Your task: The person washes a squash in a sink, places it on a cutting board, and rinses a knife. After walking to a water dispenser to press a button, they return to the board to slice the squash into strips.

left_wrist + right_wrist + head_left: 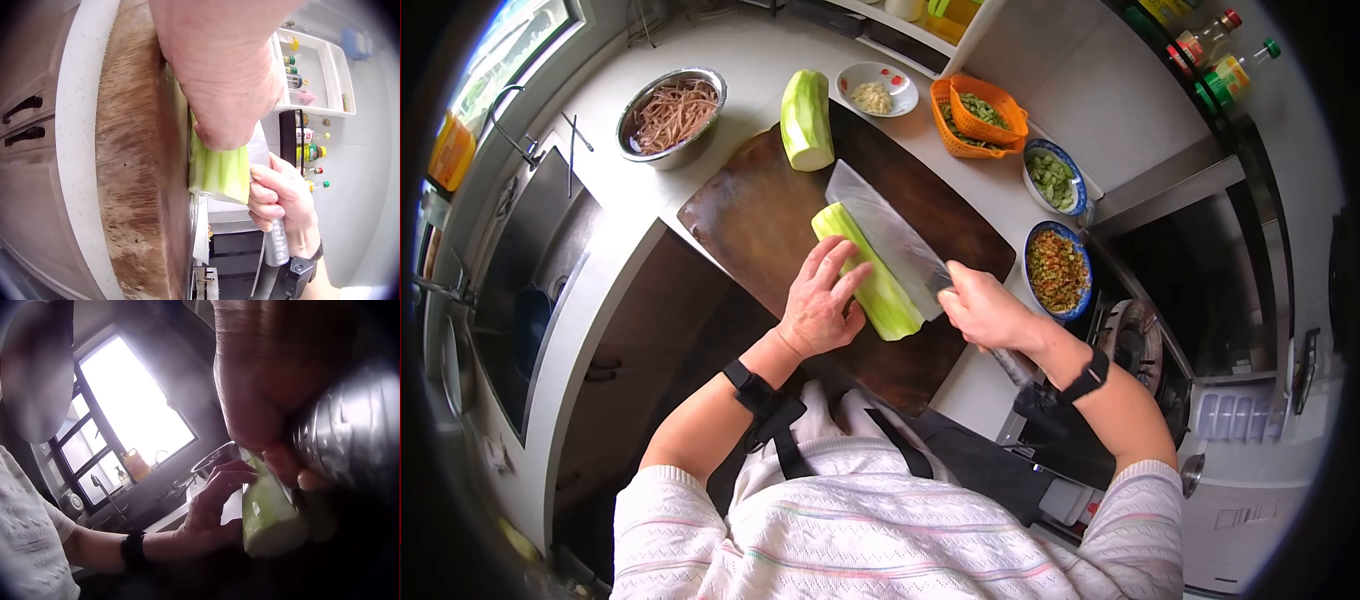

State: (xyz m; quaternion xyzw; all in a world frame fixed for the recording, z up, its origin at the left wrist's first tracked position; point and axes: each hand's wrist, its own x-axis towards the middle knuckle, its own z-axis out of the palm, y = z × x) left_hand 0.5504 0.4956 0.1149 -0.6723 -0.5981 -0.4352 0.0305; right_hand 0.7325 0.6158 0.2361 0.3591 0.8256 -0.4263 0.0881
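A piece of peeled pale-green gourd (885,295) lies on the thick wooden cutting board (740,215). My left hand (820,300) holds it from the near side, with the fingers over its top. In my right hand (990,310) is the handle of a cleaver (890,235). The broad blade runs along the far side of the gourd piece, right beside it. In the left wrist view the cut end of the gourd piece (219,184) faces the camera, and the right hand (281,194) grips the metal handle. Another peeled gourd piece (806,120) rests at the board's far edge.
Behind the board stand a metal bowl (716,88) of brownish strips, a plate (905,95) of chopped white bits and an orange basket (1012,125) of green pieces. To the right are two blue-rimmed bowls, one with green pieces (1052,182), and a stove (1135,340). A sink (550,240) is at left.
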